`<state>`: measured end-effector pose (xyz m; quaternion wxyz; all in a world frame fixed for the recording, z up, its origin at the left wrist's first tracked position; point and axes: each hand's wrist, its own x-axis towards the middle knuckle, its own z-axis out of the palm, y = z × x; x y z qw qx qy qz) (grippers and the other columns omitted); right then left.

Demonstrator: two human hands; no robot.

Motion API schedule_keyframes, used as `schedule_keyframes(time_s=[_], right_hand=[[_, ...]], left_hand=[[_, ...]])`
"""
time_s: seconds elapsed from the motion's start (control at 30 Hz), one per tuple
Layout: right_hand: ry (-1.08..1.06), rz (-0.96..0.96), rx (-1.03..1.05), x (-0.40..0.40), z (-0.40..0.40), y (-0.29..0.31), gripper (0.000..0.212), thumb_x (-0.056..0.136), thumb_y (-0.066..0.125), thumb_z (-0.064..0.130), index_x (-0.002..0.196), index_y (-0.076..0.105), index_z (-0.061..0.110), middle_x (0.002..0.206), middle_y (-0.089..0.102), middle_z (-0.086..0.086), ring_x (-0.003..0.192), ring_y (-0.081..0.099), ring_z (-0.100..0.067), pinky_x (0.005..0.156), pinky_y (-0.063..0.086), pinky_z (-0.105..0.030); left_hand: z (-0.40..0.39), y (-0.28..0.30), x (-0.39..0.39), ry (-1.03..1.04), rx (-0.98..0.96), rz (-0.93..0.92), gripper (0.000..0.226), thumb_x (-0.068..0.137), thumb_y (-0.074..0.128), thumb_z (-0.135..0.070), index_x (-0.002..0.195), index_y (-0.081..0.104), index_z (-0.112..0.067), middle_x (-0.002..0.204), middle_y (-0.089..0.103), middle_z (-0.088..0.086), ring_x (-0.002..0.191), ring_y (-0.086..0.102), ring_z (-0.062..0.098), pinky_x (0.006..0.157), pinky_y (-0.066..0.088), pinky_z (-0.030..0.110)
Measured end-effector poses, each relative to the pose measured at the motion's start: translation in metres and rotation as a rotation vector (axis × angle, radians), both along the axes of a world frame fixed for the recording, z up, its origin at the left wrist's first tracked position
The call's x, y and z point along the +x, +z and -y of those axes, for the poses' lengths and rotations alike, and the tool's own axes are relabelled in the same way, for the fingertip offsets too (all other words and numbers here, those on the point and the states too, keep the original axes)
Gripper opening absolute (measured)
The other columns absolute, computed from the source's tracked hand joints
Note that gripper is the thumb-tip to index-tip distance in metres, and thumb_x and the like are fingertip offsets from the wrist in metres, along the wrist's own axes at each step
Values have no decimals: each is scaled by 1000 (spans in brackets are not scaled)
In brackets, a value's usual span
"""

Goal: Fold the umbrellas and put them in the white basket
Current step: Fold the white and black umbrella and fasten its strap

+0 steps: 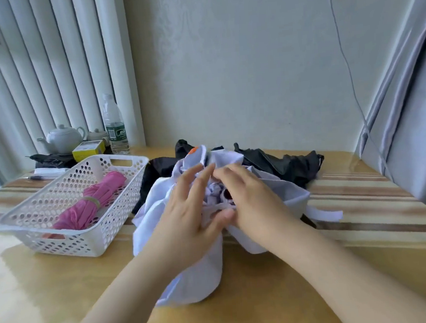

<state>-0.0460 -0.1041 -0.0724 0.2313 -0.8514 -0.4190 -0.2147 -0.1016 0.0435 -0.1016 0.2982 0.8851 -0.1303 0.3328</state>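
**Wooden worktop, umbrella half gathered**

Wooden worktop (64, 287): left hand (186, 219) and right hand (250, 199) close together, both gripping white umbrella (193, 282) folds. Black umbrella (288, 166) just behind. Pink umbrella (93, 204) lies folded in white basket (68, 245), left.

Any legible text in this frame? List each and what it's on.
None can be read.
Water bottle: green label with white print, too blurred to read.
Yellow box: no print resolves on it.
White basket, pink umbrella, white umbrella: no markings visible.
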Motion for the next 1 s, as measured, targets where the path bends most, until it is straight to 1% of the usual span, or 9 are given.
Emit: schedule_keyframes(time_s=[0.07,0.17,0.27,0.5,0.57,0.7,0.77,0.9,1.0], right_hand=[[61,-151,71,-2,3,1,62,81,69,9,134,40,22,129,39,6,105,36,0,78,32,-18],[64,-259,179,0,7,0,64,79,73,13,130,38,29,129,37,10,106,41,3,85,38,-16],[70,-340,297,5,13,-3,70,69,84,13,110,37,45,119,43,21,110,53,-3,88,46,-19],[310,-628,403,7,38,-10,53,83,66,-4,114,46,34,125,60,3,116,60,-9,93,52,-26],[251,-528,432,2,50,-10,44,84,62,-7,110,53,28,119,57,12,110,60,-3,85,52,-20],[23,-119,161,-5,64,-5,25,80,71,4,97,63,22,91,50,20,83,51,14,67,39,-2],[-66,-10,50,-7,67,-4,27,78,72,12,95,58,28,76,53,18,77,49,5,59,39,-9],[-88,52,-11,-9,71,-11,34,75,70,11,99,52,27,62,50,8,65,48,-13,61,44,-29],[-83,-22,-24,-11,72,-17,8,82,60,27,87,54,30,59,44,11,61,43,-9,51,44,-33]], left_hand=[[-1,1,7,-2,20,-14,77,82,37,-74,147,24,-36,147,36,0,127,45,16,93,47,37],[1,9,13,-21,70,-25,79,79,39,-71,147,21,-36,145,36,-9,106,57,14,74,47,26],[-3,8,21,-146,175,47,82,81,47,-70,145,33,-21,140,35,-11,113,49,7,84,36,12],[-3,4,28,-152,186,113,53,87,52,-53,132,43,-27,127,43,-11,108,51,6,81,46,24],[0,2,27,-122,207,129,46,87,51,-51,126,45,-27,123,44,-11,99,53,6,75,46,25],[9,1,23,-90,279,152,45,86,49,-53,122,46,-26,122,50,-5,80,59,12,57,48,25],[12,-1,23,-64,329,188,42,87,46,-54,118,48,-26,119,56,2,73,60,15,50,46,23],[14,-4,21,-62,335,191,31,90,44,-53,105,51,-27,120,51,0,72,63,19,48,48,29],[15,-7,19,-68,304,188,31,90,45,-53,98,50,-24,120,50,0,74,63,20,49,49,32]])
